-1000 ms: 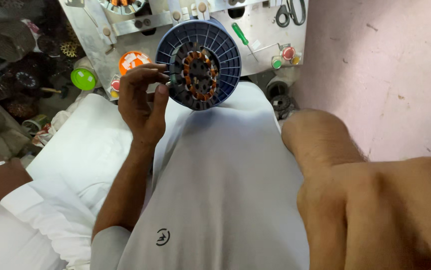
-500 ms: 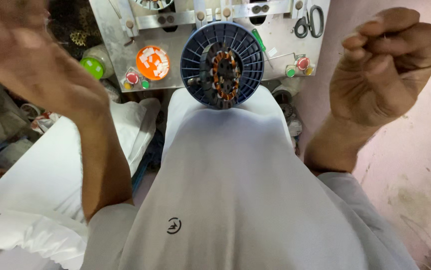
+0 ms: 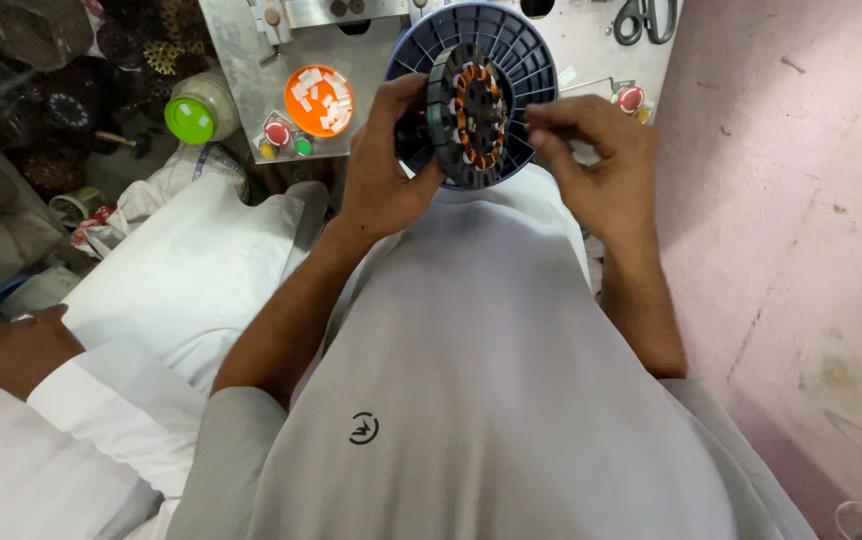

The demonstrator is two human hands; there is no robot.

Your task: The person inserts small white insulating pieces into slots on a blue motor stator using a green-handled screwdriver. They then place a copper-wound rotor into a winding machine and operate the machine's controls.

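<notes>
At the top middle of the frame, the left hand (image 3: 383, 170) holds a round motor part with copper coils (image 3: 471, 115). Its fingers are curled around the left edge of the part, with the thumb pressed on the front. The part sits tilted inside a blue round plastic holder (image 3: 521, 50), just above the person's white shirt (image 3: 481, 380).

The right hand (image 3: 596, 165) is just to the right of the part. Its fingertips are pressed together in a small pinch at the right edge of the coils. What they pinch is too small to tell.

Behind the hands is a grey metal work table (image 3: 241, 70). On it sits an orange round dish (image 3: 319, 100) with small white bits inside, and some red and green buttons (image 3: 278, 133) beside it. Scissors (image 3: 641, 18) lie at the top right of the table. A jar with a green lid (image 3: 194, 110) stands to the left.

The right side of the frame shows a pink floor (image 3: 791, 200) with marks on it. At the lower left, another person's hand (image 3: 21, 345) rests by a white sleeve (image 3: 111, 400).
</notes>
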